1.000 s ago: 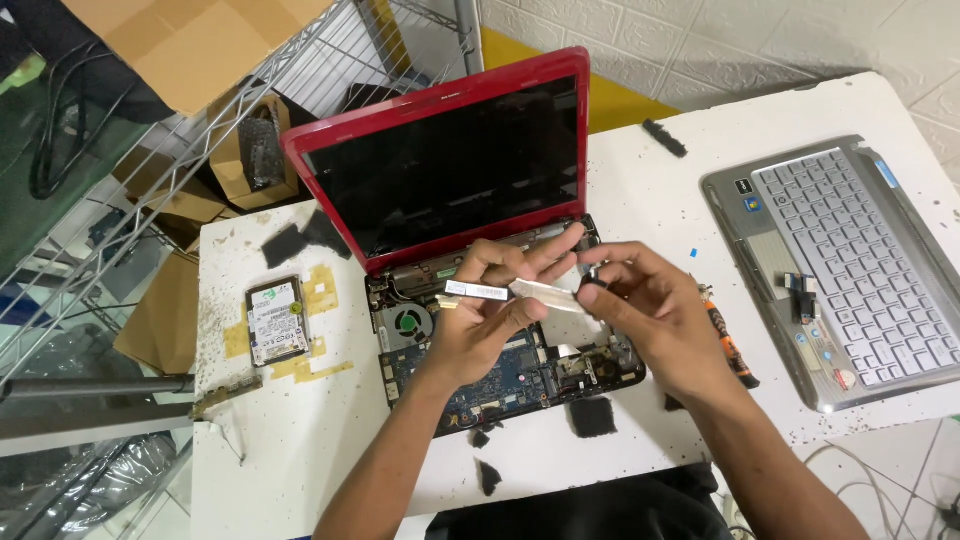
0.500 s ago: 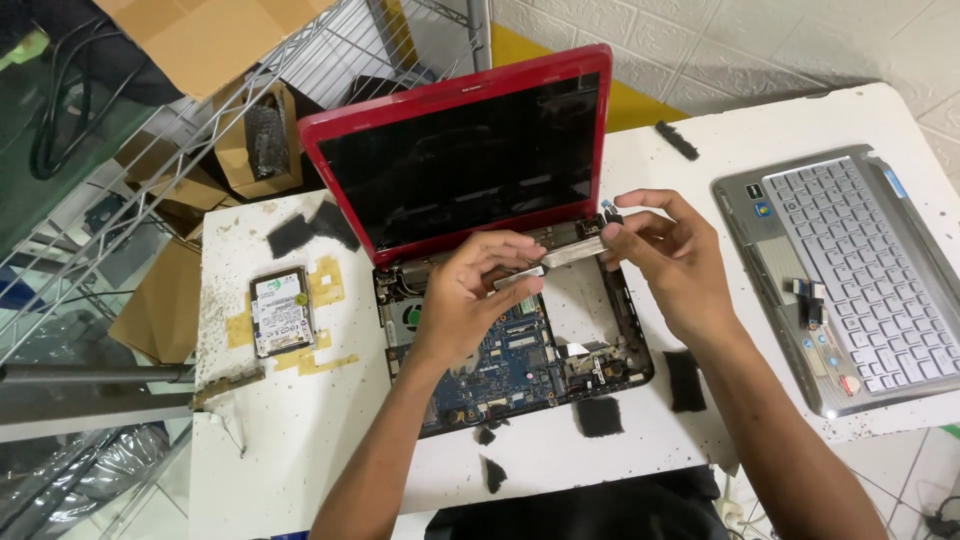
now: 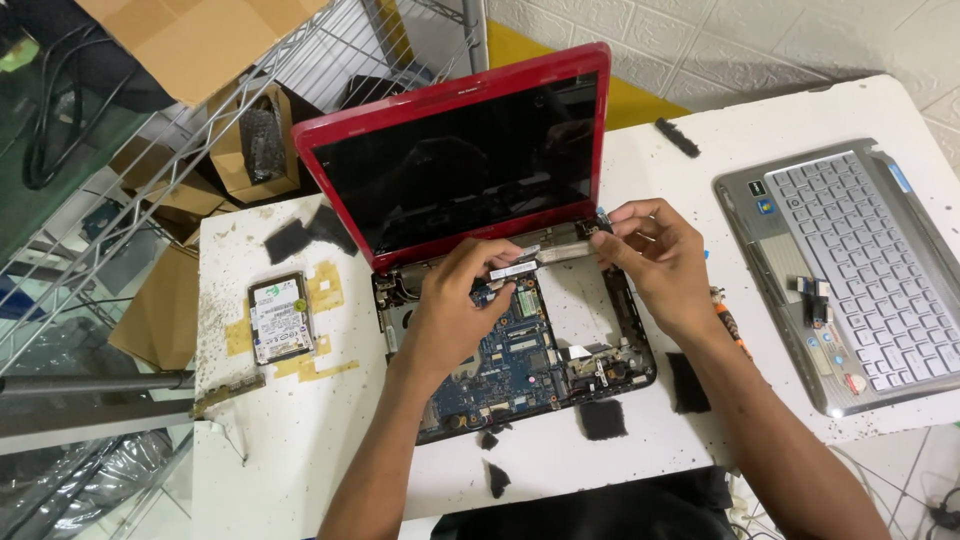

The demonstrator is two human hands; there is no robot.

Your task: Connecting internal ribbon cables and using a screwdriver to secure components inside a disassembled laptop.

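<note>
While pinching a thin silver strip (image 3: 545,255) between both hands, left hand (image 3: 455,310) and right hand (image 3: 655,260), just above the hinge of a red laptop (image 3: 460,150) (base opened, blue circuit board (image 3: 505,365) bared). On the white surface (image 3: 300,440): a hard drive (image 3: 279,316), a removed silver keyboard deck (image 3: 850,270), black foam scraps (image 3: 603,419). Beyond, a wire rack (image 3: 150,190) holding cardboard boxes (image 3: 190,40).

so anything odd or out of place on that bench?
The red laptop is stripped: its base shows a bare board, and its keyboard deck lies apart at the right. Both hands, left and right, hold a silver strip at the hinge. A loose drive and black scraps litter the table.
</note>
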